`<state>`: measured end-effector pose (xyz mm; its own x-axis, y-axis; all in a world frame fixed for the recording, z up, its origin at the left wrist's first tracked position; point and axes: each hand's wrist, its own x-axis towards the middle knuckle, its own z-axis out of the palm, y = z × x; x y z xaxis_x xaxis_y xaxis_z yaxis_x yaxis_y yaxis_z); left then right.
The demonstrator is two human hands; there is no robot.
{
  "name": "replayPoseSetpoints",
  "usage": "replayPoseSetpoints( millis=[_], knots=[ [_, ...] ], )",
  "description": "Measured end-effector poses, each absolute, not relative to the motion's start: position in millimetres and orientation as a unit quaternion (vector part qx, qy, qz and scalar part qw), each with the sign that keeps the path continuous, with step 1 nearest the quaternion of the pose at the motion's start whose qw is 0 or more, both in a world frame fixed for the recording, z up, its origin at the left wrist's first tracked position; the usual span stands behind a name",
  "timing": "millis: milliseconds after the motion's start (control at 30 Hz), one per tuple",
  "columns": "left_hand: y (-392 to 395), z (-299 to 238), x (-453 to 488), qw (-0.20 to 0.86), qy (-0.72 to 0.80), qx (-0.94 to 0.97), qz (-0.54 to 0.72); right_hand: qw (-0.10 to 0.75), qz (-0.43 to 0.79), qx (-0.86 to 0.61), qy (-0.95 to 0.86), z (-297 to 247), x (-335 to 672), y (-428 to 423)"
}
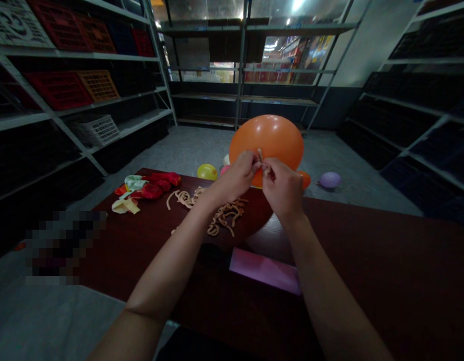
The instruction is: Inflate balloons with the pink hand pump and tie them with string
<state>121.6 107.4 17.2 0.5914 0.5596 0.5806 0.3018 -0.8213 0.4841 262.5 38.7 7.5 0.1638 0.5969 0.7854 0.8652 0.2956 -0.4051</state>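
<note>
Head view: my left hand (237, 175) and right hand (280, 188) are both pinched on the neck of one orange balloon (269, 138), held above the surface (367, 260) at 12 o'clock. A slipped pinch could let it deflate. Three small balloons lie on the floor: yellow (207, 172), purple (330, 179), orange (304, 178).

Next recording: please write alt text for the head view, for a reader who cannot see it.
Two bare hands, left hand and right hand, pinch the neck of a large inflated orange rubber balloon above a dark red-brown wooden table. On the table lie a heap of tan rubber bands, limp uninflated balloons and a pink paper sheet.
</note>
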Motion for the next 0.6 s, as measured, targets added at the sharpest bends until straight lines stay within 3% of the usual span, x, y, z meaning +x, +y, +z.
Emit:
replayPoseSetpoints(
  millis=[267, 600],
  knots=[
    [108, 20, 120, 0.108, 0.238, 0.886, 0.383, 0.541, -0.073, -0.565, -0.619, 13, 264, 39],
    [108, 23, 116, 0.111, 0.274, 0.879, 0.374, 0.508, -0.099, -0.545, -0.660, 21, 262, 32]
  ],
)
